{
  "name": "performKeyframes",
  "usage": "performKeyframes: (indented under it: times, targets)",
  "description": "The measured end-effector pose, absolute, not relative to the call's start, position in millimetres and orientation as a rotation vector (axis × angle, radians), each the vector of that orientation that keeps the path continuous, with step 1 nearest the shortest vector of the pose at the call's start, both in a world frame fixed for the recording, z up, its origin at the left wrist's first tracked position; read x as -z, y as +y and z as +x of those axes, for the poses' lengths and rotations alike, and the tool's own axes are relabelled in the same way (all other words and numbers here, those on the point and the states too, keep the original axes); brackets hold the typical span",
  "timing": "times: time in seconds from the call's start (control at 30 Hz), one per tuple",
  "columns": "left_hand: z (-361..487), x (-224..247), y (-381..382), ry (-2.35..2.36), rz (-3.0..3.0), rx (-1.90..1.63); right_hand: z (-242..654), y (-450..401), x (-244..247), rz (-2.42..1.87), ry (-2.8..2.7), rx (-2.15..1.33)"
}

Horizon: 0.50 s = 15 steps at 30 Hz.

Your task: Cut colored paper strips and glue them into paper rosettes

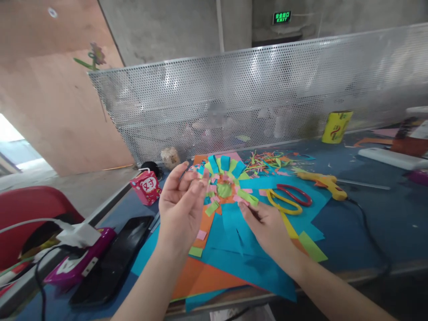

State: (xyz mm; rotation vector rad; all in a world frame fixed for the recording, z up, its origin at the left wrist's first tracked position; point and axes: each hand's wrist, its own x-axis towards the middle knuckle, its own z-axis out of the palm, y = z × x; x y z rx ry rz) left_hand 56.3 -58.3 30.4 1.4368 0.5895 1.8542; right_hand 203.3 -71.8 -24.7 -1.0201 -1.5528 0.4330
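A paper flower (224, 189) has a green centre, an orange and pink ring, and looped blue and green strips around its edge. My right hand (267, 225) pinches its lower right side, by a green loop (247, 197). Beside the flower's left edge is my left hand (182, 207), raised with curled fingers, thumb and forefinger close together. Whatever lies between those fingertips is too small or blurred to make out. Blue paper sheets (230, 240) and orange paper (200, 276) lie beneath. Scissors (284, 203) with red and yellow handles rest right of the flower.
A yellow glue gun (326, 183) with a black cord lies at right. Paper scraps (267, 161) are heaped behind the flower. At left are a phone (112, 263), a purple power strip (82, 256) and a drink carton (146, 187). A perforated metal screen (234, 98) borders the back.
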Motion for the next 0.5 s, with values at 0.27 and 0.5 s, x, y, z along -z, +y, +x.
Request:
performKeyframes:
  times: [0.27, 0.5]
  targets:
    - [72.3, -40.8, -49.3, 0.588, 1.603, -1.758, 204.0, -70.1, 29.7, -1.033, -1.625, -0.300]
    - [57.2, -30.0, -50.2, 1.063, 2.293, -1.588, 205.7, -72.1, 25.7, -1.065, -1.599, -0.323]
